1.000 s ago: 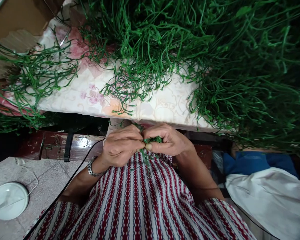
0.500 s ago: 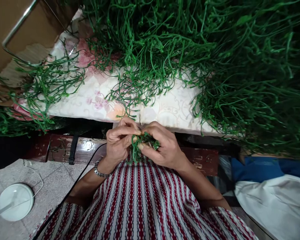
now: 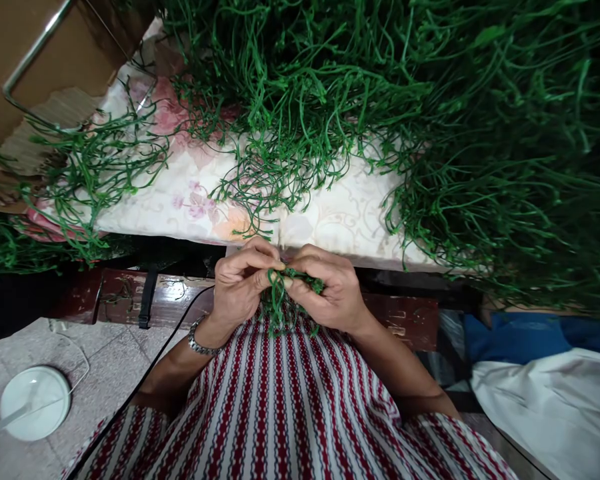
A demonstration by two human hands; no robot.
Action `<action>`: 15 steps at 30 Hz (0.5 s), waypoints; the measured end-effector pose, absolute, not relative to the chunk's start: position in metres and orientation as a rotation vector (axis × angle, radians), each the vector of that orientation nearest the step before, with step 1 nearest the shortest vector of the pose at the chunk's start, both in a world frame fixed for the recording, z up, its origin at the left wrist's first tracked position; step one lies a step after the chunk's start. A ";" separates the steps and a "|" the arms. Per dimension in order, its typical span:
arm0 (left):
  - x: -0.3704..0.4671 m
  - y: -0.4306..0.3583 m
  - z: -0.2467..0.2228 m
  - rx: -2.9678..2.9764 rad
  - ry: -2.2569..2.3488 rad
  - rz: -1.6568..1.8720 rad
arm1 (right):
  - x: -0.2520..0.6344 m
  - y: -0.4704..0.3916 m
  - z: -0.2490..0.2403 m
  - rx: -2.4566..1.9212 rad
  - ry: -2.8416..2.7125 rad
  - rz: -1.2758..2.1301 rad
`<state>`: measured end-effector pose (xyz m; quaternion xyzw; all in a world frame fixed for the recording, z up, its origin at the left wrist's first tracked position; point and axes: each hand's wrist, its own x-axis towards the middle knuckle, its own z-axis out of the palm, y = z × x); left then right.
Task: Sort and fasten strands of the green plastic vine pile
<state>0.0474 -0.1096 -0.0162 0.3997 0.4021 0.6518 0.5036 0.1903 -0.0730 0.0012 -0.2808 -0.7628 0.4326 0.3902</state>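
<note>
Both hands meet close to my body, just below the edge of the floral cloth [image 3: 180,200]. My left hand [image 3: 237,283], with a metal bracelet at its wrist, pinches a small bunch of green plastic stems [image 3: 279,300] with thumb and forefinger. My right hand [image 3: 325,293] grips the same bunch from the other side, its fingers curled around the stems. Some stems hang down between the hands over my red and white striped garment [image 3: 280,413].
A big heap of green plastic stems [image 3: 430,120] covers the cloth at the back and right; a smaller clump [image 3: 85,173] lies at the left. A white round lid [image 3: 35,403] sits on the floor lower left. Blue and white cloth [image 3: 545,380] lies at the right.
The view has tilted up and left a little. My hands have shifted slightly and reworked their hold; more of the green stems now hang out between the fingers.
</note>
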 end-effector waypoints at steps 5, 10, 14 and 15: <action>0.048 -0.113 -0.015 0.897 0.993 1.547 | 0.191 -0.073 0.006 -0.786 -1.949 1.132; 0.045 -0.112 -0.011 0.707 0.965 1.391 | 0.195 -0.065 0.003 -0.768 -1.895 1.535; 0.043 -0.111 -0.011 0.685 0.997 1.331 | 0.195 -0.065 0.000 -0.795 -1.854 1.601; 0.042 -0.111 -0.012 0.689 1.016 1.323 | 0.194 -0.066 0.000 -0.796 -1.853 1.566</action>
